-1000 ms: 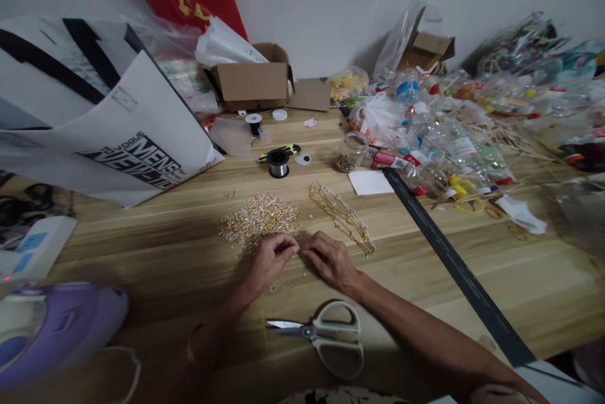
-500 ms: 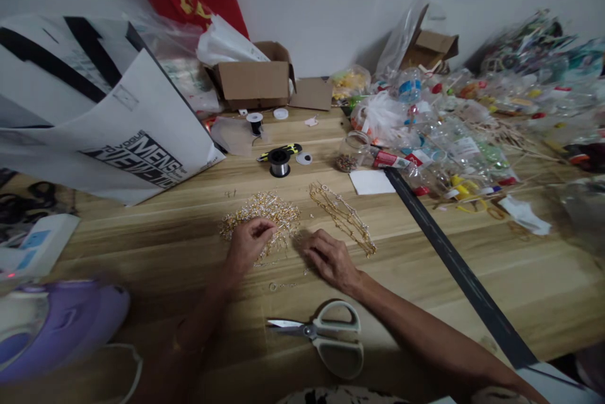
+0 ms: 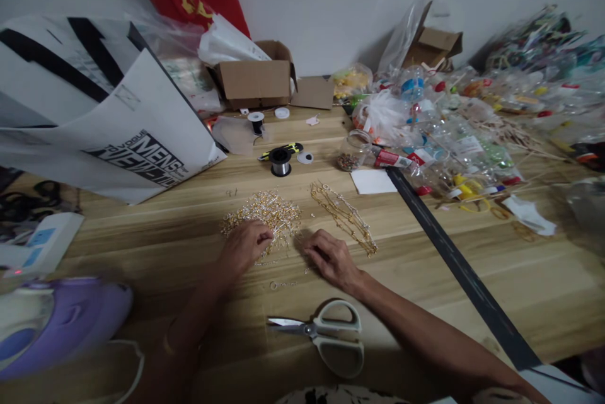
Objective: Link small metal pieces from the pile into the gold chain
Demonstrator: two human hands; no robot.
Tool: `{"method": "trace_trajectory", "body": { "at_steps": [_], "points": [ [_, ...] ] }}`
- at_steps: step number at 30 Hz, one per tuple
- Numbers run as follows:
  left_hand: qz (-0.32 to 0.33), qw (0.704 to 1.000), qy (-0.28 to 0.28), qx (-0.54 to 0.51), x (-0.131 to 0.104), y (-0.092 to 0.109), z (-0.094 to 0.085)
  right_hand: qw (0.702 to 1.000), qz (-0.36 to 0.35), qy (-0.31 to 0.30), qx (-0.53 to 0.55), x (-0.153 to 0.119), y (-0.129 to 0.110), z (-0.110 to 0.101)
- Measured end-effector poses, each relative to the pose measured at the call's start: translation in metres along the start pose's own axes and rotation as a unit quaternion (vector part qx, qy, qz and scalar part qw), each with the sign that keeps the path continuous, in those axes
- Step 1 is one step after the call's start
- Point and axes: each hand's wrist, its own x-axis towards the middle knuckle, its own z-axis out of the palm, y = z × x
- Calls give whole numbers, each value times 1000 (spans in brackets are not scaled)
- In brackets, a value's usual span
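Observation:
My left hand [image 3: 246, 244] rests on the near side of a heap of small gold and silver beaded jewellery pieces [image 3: 269, 207]. Its thumb and fingertips are pressed together, and whatever sits between them is too small to name. Right of the heap, my right hand [image 3: 329, 255] lies on the table with curled fingers; its fingertips hide anything they pinch. Beyond it lie gold bead chains [image 3: 344, 218]. A short silver chain with a ring [image 3: 278, 285] lies between the hands and the scissors [image 3: 316, 330], which have pale handles and parted blades.
Behind the heap stand a wire spool [image 3: 280, 163] and a jar of beads [image 3: 353, 150]. A black strip [image 3: 454, 259] crosses the table at right, beside plastic bottles [image 3: 467, 149]. At left are a white bag [image 3: 142, 120] and a purple appliance [image 3: 80, 322].
My left hand has shifted slightly left and its thumb has drawn in against the fingers. My right hand has stayed in place. The view has moved a little.

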Motion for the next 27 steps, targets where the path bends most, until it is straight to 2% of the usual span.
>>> {"method": "trace_trajectory", "body": {
  "at_steps": [5, 10, 23, 27],
  "points": [
    [7, 996, -41, 76, -3, 9, -7, 1000, 3, -3, 2, 0, -1, -1],
    [-7, 993, -65, 94, -2, 14, -7, 1000, 4, -6, 3, 0, -1, -1],
    [7, 994, -36, 102, -1, 19, -1, 1000, 12, -5, -7, -1, 0, 0],
    [5, 995, -8, 97, -1, 19, 1, 1000, 14, -11, -7, -1, 0, 0]
  ]
}}
